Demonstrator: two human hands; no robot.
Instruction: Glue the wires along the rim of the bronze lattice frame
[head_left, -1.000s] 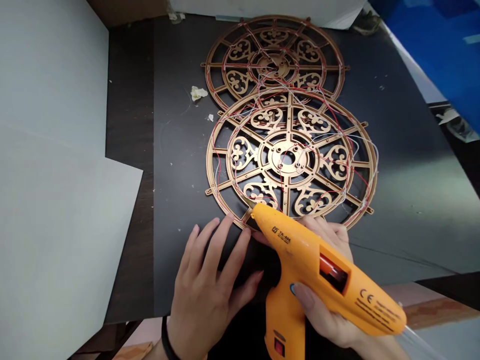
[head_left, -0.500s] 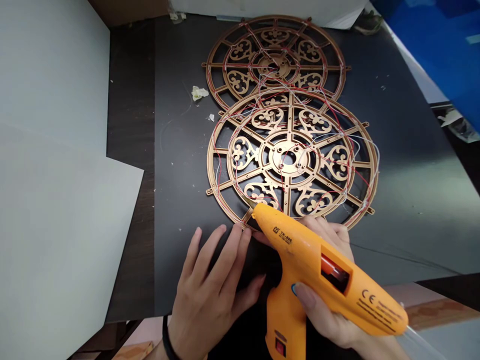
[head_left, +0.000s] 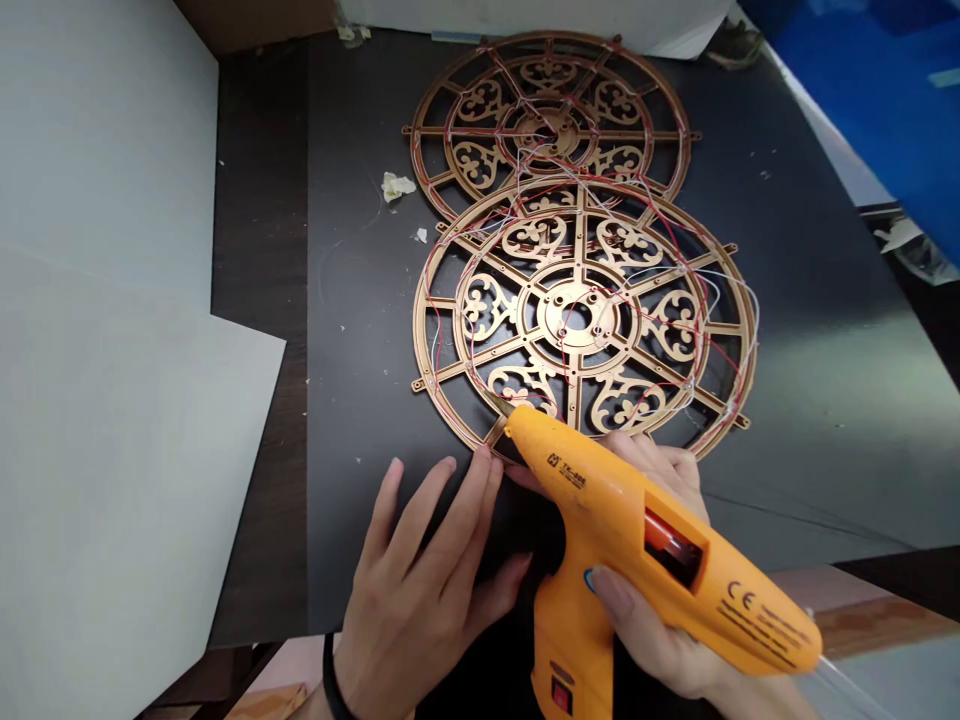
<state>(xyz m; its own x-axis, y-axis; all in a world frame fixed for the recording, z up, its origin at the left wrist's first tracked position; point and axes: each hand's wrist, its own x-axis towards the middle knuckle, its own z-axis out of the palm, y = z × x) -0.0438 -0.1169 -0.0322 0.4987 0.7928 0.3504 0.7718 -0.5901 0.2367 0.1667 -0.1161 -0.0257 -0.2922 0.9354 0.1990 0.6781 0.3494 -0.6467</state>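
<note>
An orange glue gun (head_left: 600, 480) points up and left, its tip at the lower left inner ring of a round gold openwork frame (head_left: 576, 268) with red and white wires. My right hand (head_left: 652, 590) is closed on the gun, thumb near its blue part, other fingers partly hidden behind the body. My left hand (head_left: 431, 570), a black band on its wrist, has its fingers stretched out, with fingertips touching the frame's lower left outer rim. Behind lies a second similar wired frame (head_left: 480, 98), partly overlapped by the nearer one.
The frames lie on a dark board (head_left: 360, 330). Crumpled scraps (head_left: 397, 186) are left of them. A pale panel (head_left: 112, 400) stands at the left, a white box (head_left: 540, 18) at the back, and a blue object (head_left: 862, 90) at the back right.
The rear of the glue gun has shifted very slightly to the right, its tip staying at the same spot. Otherwise both hands and the frames look almost unchanged.
</note>
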